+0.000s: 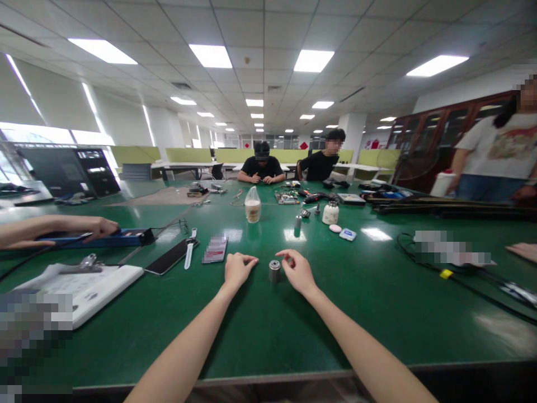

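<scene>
A small metal cylinder (274,272) with a ring-shaped top stands upright on the green table in front of me. On its left, apart from it, my left hand (238,270) has thumb and fingers pinched together; whatever is between the tips, if anything, is too small to make out. My right hand (298,271) is close against the cylinder's right side, fingers bent and apart, index finger reaching toward its top. It does not appear to grip the cylinder. A phone (215,248) lies beyond my left hand. Farther off, a second metal cylinder (297,221) stands upright.
Leftward lie a white-strapped watch (191,248), a dark tablet (168,257), a clipboard (90,274) and a blue power strip (126,237) under another person's hand. Ahead stand a bagged cup (253,210) and white jar (330,213). Cables (465,285) run along the right. Several people are around.
</scene>
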### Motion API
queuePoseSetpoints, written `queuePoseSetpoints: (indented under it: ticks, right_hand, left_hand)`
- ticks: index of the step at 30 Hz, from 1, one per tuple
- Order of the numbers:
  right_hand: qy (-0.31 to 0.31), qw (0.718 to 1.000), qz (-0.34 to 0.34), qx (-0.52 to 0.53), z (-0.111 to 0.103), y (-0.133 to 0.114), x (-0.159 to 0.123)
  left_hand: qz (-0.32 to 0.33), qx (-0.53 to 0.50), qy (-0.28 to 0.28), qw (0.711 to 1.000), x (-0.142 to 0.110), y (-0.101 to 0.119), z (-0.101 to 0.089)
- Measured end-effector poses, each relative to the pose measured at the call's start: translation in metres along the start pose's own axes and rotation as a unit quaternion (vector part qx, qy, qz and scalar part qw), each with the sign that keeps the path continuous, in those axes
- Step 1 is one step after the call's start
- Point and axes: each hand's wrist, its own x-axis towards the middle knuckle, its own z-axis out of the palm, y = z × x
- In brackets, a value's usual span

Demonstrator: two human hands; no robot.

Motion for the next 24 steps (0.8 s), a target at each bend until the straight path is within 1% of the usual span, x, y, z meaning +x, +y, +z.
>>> queuePoseSetpoints:
  ticks: [2,5,10,14,16,19,21,24]
  right_hand:
    - [0.002,1.000,-0.001,-0.003,-0.001,0.001,0.001]
    - [0.008,1.000,0.001,-0.006,-0.002,0.004,0.003]
    - [0.014,1.000,0.001,-0.011,-0.002,0.005,0.004]
    - [0.011,1.000,0.002,-0.015,-0.001,0.004,0.004]
    - [0.009,1.000,0.002,-0.019,0.000,0.004,0.004]
    - [0.004,1.000,0.003,-0.029,0.000,0.005,0.005]
    - [0.000,0.999,0.002,-0.034,-0.001,0.005,0.005]
    - [0.001,0.999,0.001,-0.037,-0.001,0.006,0.005]
  left_hand:
    - [-0.012,0.019,-0.028,0.999,0.001,-0.003,0.002]
    - [-0.015,0.034,-0.037,0.999,0.001,-0.003,0.004]
    - [-0.008,0.047,-0.019,0.999,0.000,-0.002,0.005]
    - [0.027,0.022,0.014,0.999,-0.002,-0.001,0.005]
    - [0.054,-0.020,0.039,0.998,-0.004,0.006,0.004]
    - [0.106,-0.093,0.066,0.988,-0.008,0.023,0.000]
    - [0.145,-0.127,0.067,0.979,-0.013,0.037,-0.003]
    - [0.179,-0.150,0.047,0.971,-0.019,0.051,-0.004]
